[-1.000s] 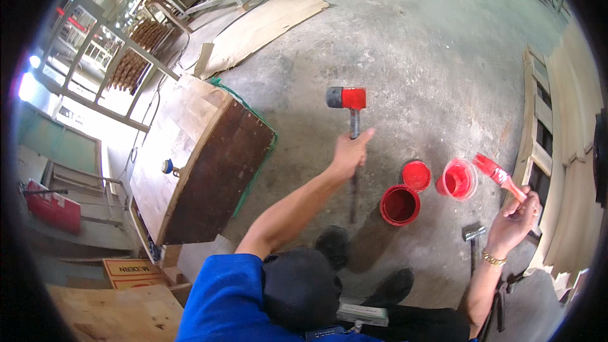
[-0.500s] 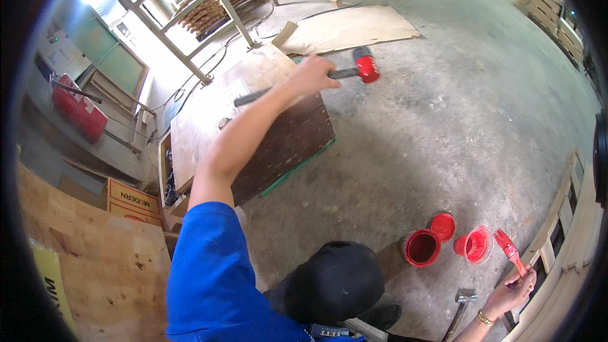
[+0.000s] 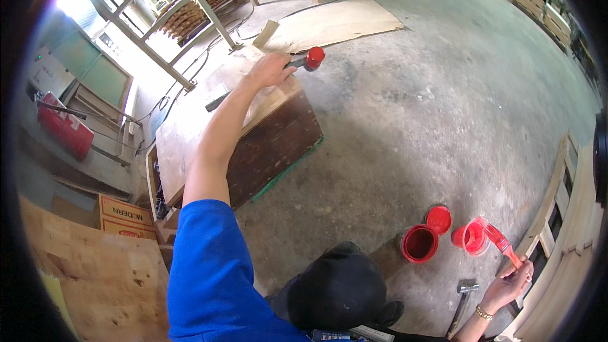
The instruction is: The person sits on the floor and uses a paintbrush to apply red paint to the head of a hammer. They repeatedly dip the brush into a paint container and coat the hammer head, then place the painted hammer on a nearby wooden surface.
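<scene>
My left hand (image 3: 271, 69) is closed round the dark handle of a mallet (image 3: 315, 57) and holds it over the far edge of a wooden box. The mallet's red-painted end shows, and the handle's other end sticks out behind my forearm. At the lower right, my right hand (image 3: 512, 282) grips a paintbrush (image 3: 498, 239) by its handle. Red paint covers the bristles, whose tips are at the rim of a clear plastic cup (image 3: 461, 238) with red paint in it. Beside the cup stand an open can of red paint (image 3: 420, 244) and its red lid (image 3: 438, 220).
The wooden box (image 3: 275, 153) with a pale top fills the middle left. A metal-headed hammer (image 3: 467, 288) lies near my right wrist. Wooden slats (image 3: 557, 228) line the right side. Cardboard (image 3: 335, 25) lies on the floor beyond the box, near a metal frame (image 3: 158, 31) and cables.
My left hand has shifted left with the mallet, whose head has turned so its red end faces me more. My right hand has brought the brush left and against the cup's rim.
</scene>
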`<action>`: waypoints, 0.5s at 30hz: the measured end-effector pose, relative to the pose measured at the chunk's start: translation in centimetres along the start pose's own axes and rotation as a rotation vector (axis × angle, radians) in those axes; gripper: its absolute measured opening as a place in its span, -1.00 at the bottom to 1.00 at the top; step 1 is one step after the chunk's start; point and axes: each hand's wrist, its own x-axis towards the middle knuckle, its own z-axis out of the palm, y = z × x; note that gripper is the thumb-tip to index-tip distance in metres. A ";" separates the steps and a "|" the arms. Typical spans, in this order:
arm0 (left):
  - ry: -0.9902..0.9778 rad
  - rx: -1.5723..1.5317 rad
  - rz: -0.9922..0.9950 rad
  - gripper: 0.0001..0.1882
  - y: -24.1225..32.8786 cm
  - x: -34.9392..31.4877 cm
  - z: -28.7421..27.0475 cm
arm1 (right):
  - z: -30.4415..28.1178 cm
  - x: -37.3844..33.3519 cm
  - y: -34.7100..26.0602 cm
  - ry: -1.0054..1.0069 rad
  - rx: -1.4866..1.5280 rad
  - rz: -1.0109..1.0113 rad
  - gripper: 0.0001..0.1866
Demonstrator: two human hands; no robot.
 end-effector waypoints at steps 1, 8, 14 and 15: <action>0.045 -0.008 0.041 -0.67 0.0 -0.1 0.0 | 0.1 -0.1 0.0 0.024 0.005 -0.002 -0.73; 0.110 -0.081 -0.079 -0.63 0.2 -2.5 0.0 | -0.7 -0.2 0.4 -0.075 0.003 -0.024 -0.72; 0.077 -0.074 -0.095 -0.62 -0.4 -4.4 -0.3 | -2.2 0.2 1.2 -0.119 -0.021 -0.011 -0.72; 0.027 -0.049 -0.143 -0.62 -0.4 -4.5 -0.3 | -2.5 0.3 1.3 -0.144 -0.019 -0.022 -0.72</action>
